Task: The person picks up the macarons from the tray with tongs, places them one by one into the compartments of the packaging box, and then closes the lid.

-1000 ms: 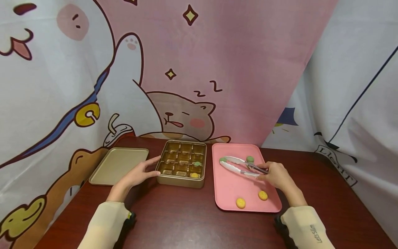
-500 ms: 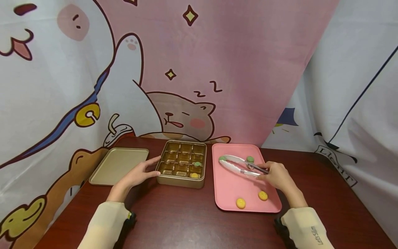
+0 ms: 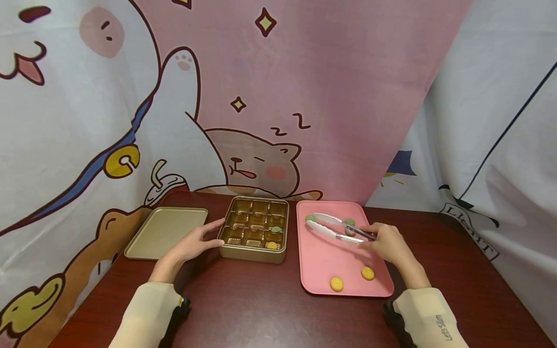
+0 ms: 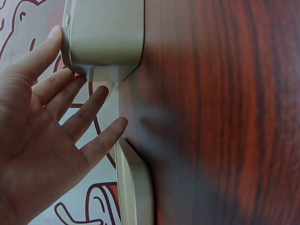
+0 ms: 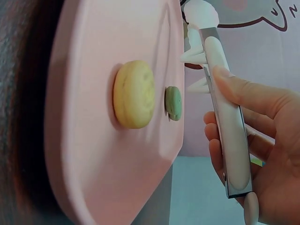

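My right hand (image 3: 387,244) grips steel tongs (image 5: 227,122) with white scalloped heads. The tong heads sit around a green macaron (image 3: 311,219) at the far left of the pink tray (image 3: 322,266). Behind the tongs lie another green macaron (image 3: 349,222) and a small pale brown piece (image 3: 349,231), partly covered by the upper arm. Two yellow macarons (image 3: 367,273) rest near the tray's front. My left hand (image 3: 196,246), fingers spread and fairly straight, touches the left side of a gold box (image 3: 252,253) by thumb and fingertips. Its divided insert holds a yellow macaron (image 3: 271,245) and a green leaf-like piece (image 3: 276,229).
A flat gold lid (image 3: 167,232) lies on the dark wooden table (image 3: 243,309) left of the box, beside my left forearm. A cartoon-printed cloth (image 3: 348,96) hangs behind the table and along its sides. A narrow strip of table separates box and tray.
The tong heads have shifted slightly away and to the left along with the green macaron, and the tong arms have drawn a little closer together. My left hand and the box stay put.
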Demonstrator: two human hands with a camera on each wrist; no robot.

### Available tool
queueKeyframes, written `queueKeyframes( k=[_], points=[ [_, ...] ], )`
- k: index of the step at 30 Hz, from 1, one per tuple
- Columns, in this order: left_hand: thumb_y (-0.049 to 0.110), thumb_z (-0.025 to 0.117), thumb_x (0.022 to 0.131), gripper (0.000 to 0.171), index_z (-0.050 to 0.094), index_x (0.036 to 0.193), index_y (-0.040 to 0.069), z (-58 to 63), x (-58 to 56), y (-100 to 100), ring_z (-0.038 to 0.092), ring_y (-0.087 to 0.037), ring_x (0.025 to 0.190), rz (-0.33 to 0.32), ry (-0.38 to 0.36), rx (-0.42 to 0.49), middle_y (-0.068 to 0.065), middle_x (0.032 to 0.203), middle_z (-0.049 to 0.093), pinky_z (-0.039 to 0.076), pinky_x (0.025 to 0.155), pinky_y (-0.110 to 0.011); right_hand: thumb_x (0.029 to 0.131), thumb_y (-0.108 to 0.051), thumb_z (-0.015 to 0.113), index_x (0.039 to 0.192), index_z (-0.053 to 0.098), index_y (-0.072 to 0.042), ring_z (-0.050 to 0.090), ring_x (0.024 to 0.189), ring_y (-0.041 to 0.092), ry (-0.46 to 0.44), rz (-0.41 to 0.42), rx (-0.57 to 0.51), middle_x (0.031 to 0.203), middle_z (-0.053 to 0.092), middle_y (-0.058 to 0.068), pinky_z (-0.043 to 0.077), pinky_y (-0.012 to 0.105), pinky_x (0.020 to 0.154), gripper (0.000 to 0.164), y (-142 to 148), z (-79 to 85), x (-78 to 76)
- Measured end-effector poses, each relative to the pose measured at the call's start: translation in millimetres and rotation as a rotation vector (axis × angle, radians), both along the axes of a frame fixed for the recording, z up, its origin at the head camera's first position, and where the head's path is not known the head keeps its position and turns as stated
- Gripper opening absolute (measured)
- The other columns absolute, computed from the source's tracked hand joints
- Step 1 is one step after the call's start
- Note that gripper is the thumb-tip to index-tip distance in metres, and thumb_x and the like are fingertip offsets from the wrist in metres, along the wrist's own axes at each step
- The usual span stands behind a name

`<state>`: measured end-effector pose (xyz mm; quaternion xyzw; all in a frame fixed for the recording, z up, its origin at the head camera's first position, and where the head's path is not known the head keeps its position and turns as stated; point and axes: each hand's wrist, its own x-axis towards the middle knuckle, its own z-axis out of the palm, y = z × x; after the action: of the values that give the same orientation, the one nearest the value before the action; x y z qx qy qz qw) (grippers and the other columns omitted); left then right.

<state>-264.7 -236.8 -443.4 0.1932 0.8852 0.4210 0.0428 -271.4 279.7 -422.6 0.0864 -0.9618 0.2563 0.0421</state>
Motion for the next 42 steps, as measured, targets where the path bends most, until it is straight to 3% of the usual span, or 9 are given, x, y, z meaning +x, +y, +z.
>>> queueKeyframes(
  k=[12, 21, 28, 37, 42],
  points=[
    [0.014, 0.066, 0.096, 0.065, 0.036, 0.152, -0.002, 0.7, 0.9, 0, 0.034, -0.045, 0.145, -0.008, -0.009, 0.014, -0.024, 0.157, 0.038, 0.029, 0.115, -0.062, 0.076, -0.016, 0.085, 0.118, 0.072, 0.002, 0.052, 0.076, 0.021, 0.078, 0.018, 0.010, 0.097, 0.071, 0.016, 0.038, 0.031, 0.063, 0.048, -2, 2.2, -4.3],
    [0.014, 0.065, 0.097, 0.065, 0.036, 0.152, -0.002, 1.9, 1.7, 1, 0.032, -0.046, 0.145, -0.006, -0.024, 0.022, -0.024, 0.157, 0.037, 0.028, 0.115, -0.063, 0.077, -0.018, 0.085, 0.119, 0.071, 0.001, 0.054, 0.078, 0.022, 0.064, 0.008, 0.001, 0.098, 0.071, 0.017, 0.040, 0.031, 0.065, 0.048, -6, 5.3, -4.6],
    [0.015, 0.065, 0.097, 0.065, 0.036, 0.152, -0.002, 2.9, 1.7, 1, 0.033, -0.046, 0.145, -0.007, -0.022, 0.018, -0.024, 0.157, 0.036, 0.028, 0.115, -0.063, 0.077, -0.017, 0.085, 0.118, 0.072, 0.002, 0.050, 0.074, 0.020, 0.082, 0.020, -0.011, 0.089, 0.069, 0.012, 0.038, 0.030, 0.062, 0.047, -11, 10.2, -4.2],
    [0.016, 0.066, 0.096, 0.065, 0.037, 0.152, -0.001, 4.5, 1.4, 0, 0.034, -0.046, 0.145, -0.002, -0.019, 0.020, -0.024, 0.157, 0.037, 0.029, 0.114, -0.064, 0.078, -0.014, 0.084, 0.119, 0.072, -0.001, 0.059, 0.084, 0.025, 0.090, 0.041, -0.034, 0.105, 0.072, 0.017, 0.046, 0.033, 0.071, 0.045, -23, 14.8, -7.7],
    [0.016, 0.066, 0.097, 0.065, 0.037, 0.152, -0.001, 3.5, 1.8, 0, 0.035, -0.045, 0.144, -0.003, -0.022, 0.015, -0.024, 0.157, 0.038, 0.030, 0.114, -0.063, 0.078, -0.013, 0.084, 0.118, 0.073, -0.001, 0.059, 0.082, 0.023, 0.098, 0.064, -0.039, 0.103, 0.073, 0.017, 0.046, 0.032, 0.069, 0.043, -32, 15.6, -11.4]
  ],
)
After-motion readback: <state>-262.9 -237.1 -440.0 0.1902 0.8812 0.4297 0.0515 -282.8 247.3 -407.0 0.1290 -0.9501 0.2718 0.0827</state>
